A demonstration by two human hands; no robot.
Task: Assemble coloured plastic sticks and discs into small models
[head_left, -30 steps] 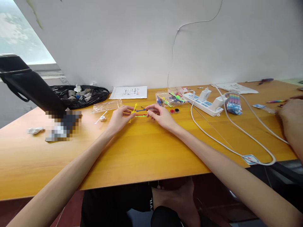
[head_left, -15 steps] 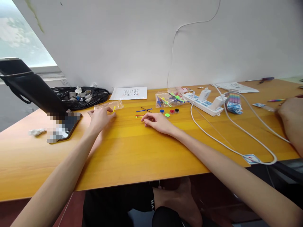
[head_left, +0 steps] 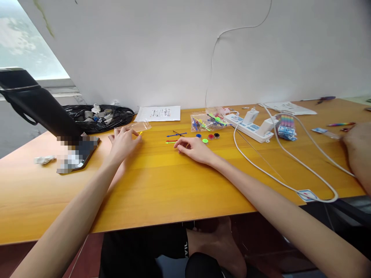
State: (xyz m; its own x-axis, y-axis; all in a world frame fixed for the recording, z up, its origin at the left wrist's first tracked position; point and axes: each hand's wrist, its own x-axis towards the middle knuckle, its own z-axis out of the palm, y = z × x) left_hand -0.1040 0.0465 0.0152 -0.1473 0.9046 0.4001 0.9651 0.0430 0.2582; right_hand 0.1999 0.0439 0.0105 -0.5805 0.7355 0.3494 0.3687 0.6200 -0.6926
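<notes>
My left hand (head_left: 124,142) is closed on a yellow plastic arrow (head_left: 140,133), whose tip sticks out past the fingers. A clear plastic bag (head_left: 142,125) lies just behind that hand. My right hand (head_left: 194,149) rests on the table with its fingers curled together; what they hold, if anything, is hidden. Near its fingertips are a green arrow (head_left: 169,143), a red arrow partly covered, a blue arrow (head_left: 173,135) and a thin black arrow crossing it. Beyond its knuckles sit small round pieces: blue (head_left: 198,136), green (head_left: 205,141), red (head_left: 210,136) and black (head_left: 216,136).
A bag of coloured plastic parts (head_left: 207,121) lies by a white power strip (head_left: 249,127) with trailing cables. A black bottle (head_left: 40,104), a phone (head_left: 87,152) and a black bag (head_left: 116,117) stand at left. Another person's arm (head_left: 358,150) is at right.
The yellow arrow's tip has turned from pointing upward to a lower, more sideways tilt in my left hand. My right hand has barely moved.
</notes>
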